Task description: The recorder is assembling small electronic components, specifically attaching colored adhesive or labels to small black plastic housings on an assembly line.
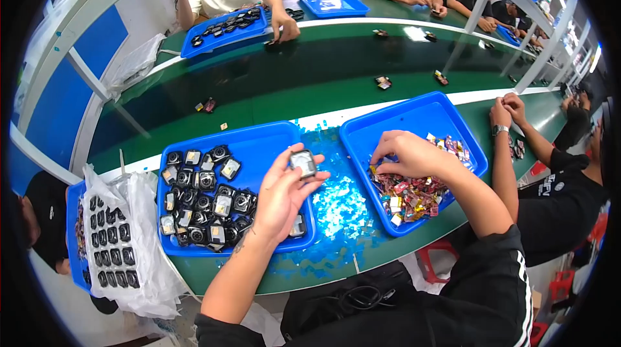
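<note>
My left hand [279, 199] holds a small square black casing [303, 163] with a pale grey face turned up, gripped between thumb and fingers. It hovers over the right side of a blue tray [268, 136] holding many similar black casings [206, 180], some showing round black rings. My right hand [414, 155] dips into a second blue tray [401, 122], its fingers curled together above a heap of small red, yellow and white parts [414, 197]. Whatever sits at those fingertips is hidden or too small to name.
Bits of blue film [343, 201] litter the green bench between the trays. At left, a plastic-lined tray [113, 240] holds rows of black parts. Beyond runs a dark green conveyor [278, 85] with scattered small parts. Co-workers sit opposite and at right, one arm [503, 159] close to my right tray.
</note>
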Tool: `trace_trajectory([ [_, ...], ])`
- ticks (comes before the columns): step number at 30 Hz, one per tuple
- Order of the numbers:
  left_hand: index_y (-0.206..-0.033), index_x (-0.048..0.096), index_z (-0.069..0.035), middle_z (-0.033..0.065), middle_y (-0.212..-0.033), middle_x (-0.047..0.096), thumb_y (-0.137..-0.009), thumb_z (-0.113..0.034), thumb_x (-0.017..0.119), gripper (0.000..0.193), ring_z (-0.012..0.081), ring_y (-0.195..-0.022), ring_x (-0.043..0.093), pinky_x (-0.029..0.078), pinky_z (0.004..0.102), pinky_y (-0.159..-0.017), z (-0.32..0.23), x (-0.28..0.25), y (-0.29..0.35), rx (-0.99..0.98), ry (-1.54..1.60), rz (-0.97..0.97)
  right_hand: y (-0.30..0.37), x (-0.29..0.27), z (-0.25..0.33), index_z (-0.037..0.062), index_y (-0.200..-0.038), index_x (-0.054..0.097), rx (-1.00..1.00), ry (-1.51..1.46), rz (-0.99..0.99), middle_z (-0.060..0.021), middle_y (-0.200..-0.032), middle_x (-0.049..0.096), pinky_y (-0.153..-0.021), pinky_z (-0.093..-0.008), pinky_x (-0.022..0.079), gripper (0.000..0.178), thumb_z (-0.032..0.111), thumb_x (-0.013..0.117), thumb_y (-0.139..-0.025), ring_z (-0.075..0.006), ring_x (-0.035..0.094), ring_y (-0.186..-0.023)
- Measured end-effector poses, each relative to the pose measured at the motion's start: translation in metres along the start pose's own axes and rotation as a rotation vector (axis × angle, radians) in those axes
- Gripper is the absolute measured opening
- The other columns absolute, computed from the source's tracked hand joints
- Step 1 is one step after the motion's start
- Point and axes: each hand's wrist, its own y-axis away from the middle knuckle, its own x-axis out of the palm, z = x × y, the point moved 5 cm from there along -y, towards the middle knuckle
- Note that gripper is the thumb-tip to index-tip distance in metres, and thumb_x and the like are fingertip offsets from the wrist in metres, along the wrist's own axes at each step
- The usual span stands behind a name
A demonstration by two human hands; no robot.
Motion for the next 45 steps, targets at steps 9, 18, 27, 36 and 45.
trace_trajectory([
  [9,-0.135,0.041,-0.004,0.0151,-0.118,0.056,-0.097,-0.006,0.047,0.039,0.025,-0.099,0.064,0.053,0.036,-0.088,0.003,0.011,0.008,0.01,-0.09,-0.04,0.031,-0.035,0.007,0.0017,-0.085,0.065,0.288,-0.193,-0.552,-0.0059,-0.073,0.064,-0.062,-0.026,0.048,0.011,0.003,0.073,-0.077,-0.012,0.061,-0.066],
  [18,-0.099,0.07,-0.004,0.0061,-0.101,0.057,-0.082,-0.005,0.071,0.017,0.0101,-0.079,0.058,0.049,0.0251,-0.071,-0.003,0.037,0.019,0.311,-0.743,0.189,0.009,0.019,0.074,0.0004,-0.087,0.059,0.003,-1.02,-0.49,-0.0029,-0.082,0.063,-0.062,-0.0184,0.047,0.012,-0.001,0.071,-0.084,-0.0039,0.058,-0.071],
  [27,-0.087,0.07,0.0,0.0048,-0.086,0.057,-0.083,-0.009,0.072,0.01,0.0076,-0.073,0.055,0.043,0.0206,-0.058,0.008,0.026,0.018,0.304,-0.654,0.132,0.001,0.032,0.084,-0.0003,-0.085,0.059,0.035,-1.001,-0.501,-0.0046,-0.082,0.064,-0.061,-0.0186,0.049,0.013,-0.001,0.072,-0.082,-0.0055,0.061,-0.07],
  [36,-0.09,0.069,0.002,0.0036,-0.088,0.056,-0.082,-0.004,0.071,0.01,0.0051,-0.073,0.056,0.044,0.0184,-0.057,0.007,0.026,0.02,0.315,-0.639,0.031,0.002,0.035,0.085,-0.0014,-0.084,0.061,0.027,-1.013,-0.53,-0.006,-0.083,0.065,-0.063,-0.0189,0.05,0.012,-0.001,0.073,-0.081,-0.0062,0.062,-0.07],
  [45,-0.088,0.07,0.003,0.0045,-0.085,0.059,-0.081,-0.008,0.072,0.012,0.0073,-0.071,0.057,0.045,0.0209,-0.059,0.013,0.019,0.018,0.301,-0.645,0.035,0.004,0.031,0.092,-0.0007,-0.083,0.061,-0.003,-0.693,-0.588,-0.0059,-0.084,0.062,-0.06,-0.0194,0.049,0.014,-0.002,0.075,-0.078,-0.0076,0.061,-0.066],
])
